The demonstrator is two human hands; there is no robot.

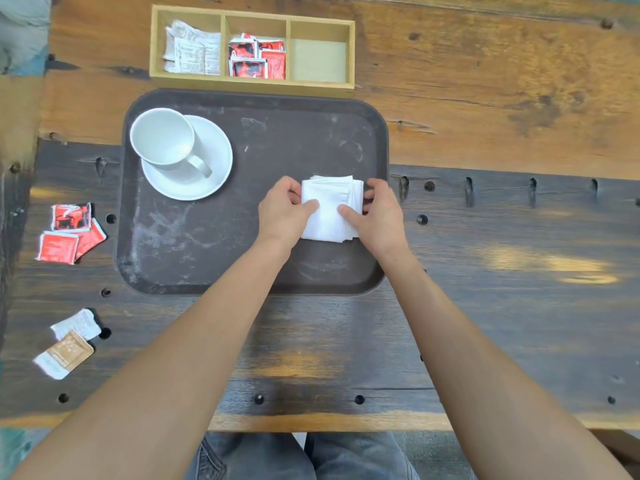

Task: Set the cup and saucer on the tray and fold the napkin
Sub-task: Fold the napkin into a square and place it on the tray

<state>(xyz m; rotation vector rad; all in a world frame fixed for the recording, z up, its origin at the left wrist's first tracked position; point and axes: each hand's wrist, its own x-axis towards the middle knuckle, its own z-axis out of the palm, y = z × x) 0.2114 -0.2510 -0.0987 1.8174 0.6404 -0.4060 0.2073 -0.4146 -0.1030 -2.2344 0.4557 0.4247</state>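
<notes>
In the head view, a dark brown tray [207, 244] lies at the middle of the frame on a worn wooden table [502, 237]. On the tray's upper left corner sits a white saucer [214, 174], and a white cup [162, 136] stands on it, shifted toward the saucer's upper left edge, with its handle pointing toward the lower right. On the right part of the tray, near its right rim, lies a white napkin [329, 216], folded into a small thick square with layered edges showing along its top and right sides. The left hand [282, 211] grips the napkin's left edge, thumb pressed on top and the other fingers tucked behind the edge. The right hand [375, 216] grips the right edge in the same way, thumb on top of the napkin and fingers curled around its right side. Both bare forearms reach in from the bottom of the frame. Above the tray, at the top centre, is a light wooden box [252, 84] with three compartments: white sachets [192, 48] in the left one, red sachets [258, 57] in the middle one, the right one bare. At the left of the frame, beside the tray, lie loose red sachets [69, 233] on the table, and in the lower left lie a white packet [78, 323] and a tan packet [65, 353], touching each other.
</notes>
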